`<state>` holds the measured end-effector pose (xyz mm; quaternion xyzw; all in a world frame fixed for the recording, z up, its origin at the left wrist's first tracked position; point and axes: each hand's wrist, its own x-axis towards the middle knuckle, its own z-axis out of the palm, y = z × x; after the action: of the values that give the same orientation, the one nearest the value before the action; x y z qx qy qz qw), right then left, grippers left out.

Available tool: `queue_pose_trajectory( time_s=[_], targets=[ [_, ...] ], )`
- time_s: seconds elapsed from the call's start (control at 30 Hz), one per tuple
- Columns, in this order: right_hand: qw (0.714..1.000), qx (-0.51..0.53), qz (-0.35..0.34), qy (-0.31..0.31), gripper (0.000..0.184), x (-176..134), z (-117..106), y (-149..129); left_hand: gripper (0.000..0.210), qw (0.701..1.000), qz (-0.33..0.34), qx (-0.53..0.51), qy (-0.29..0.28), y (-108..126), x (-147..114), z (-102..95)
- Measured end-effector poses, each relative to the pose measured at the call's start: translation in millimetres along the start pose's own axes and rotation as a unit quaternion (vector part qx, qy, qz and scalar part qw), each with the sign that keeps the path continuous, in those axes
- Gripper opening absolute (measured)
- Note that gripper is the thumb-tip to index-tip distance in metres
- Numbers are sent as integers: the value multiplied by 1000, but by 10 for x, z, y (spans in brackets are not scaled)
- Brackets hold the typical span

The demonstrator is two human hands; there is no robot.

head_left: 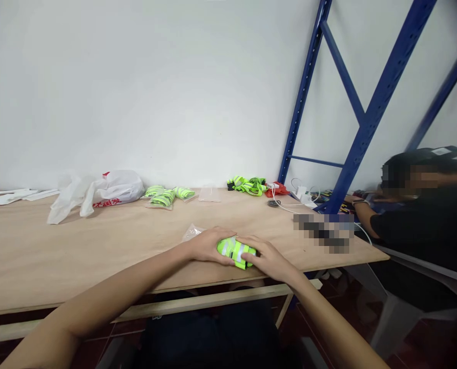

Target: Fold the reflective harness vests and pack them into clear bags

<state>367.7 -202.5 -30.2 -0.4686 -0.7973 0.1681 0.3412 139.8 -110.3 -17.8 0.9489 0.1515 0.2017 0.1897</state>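
Note:
A folded neon-yellow reflective vest [236, 251] with silver bands lies near the table's front edge. My left hand [212, 247] is wrapped round its left side, the thumb in front. From the right, my right hand [266, 258] grips the other end, with fingers over the top and thumb on the near face. A clear plastic bag [192, 232] lies just behind my left hand, which hides part of it.
Several bagged neon-yellow bundles [162, 198] sit at the back beside a white carrier bag [123, 187]. A flat clear bag [209, 194] and loose neon-yellow straps [249, 185] lie farther right. A blue rack post [338, 189] and a seated person [424, 210] are at the right.

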Motion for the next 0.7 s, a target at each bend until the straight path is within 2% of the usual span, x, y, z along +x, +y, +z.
queue_pose_trajectory(
  time_s=[0.07,0.13,0.3,0.4,0.53,0.7],
  targets=[
    [999,-1,5,-38,65,-62,-59,47,84,1000,-6,-4,-7,-36,0,3],
    [999,-5,-4,-39,72,-88,-77,79,89,1000,-7,-15,-24,-70,-6,-5],
    [1000,-1,-14,-5,64,-29,-1,30,109,998,-22,-25,-60,-100,-39,-37],
    [1000,19,1,2,63,24,29,-66,105,998,-14,-26,-47,-84,-32,-38],
    [999,42,31,-6,52,73,20,-166,93,999,18,-25,-39,-45,10,-43],
    [997,66,23,-11,44,105,9,-144,95,998,25,-22,-47,-34,11,-77]
  ],
)
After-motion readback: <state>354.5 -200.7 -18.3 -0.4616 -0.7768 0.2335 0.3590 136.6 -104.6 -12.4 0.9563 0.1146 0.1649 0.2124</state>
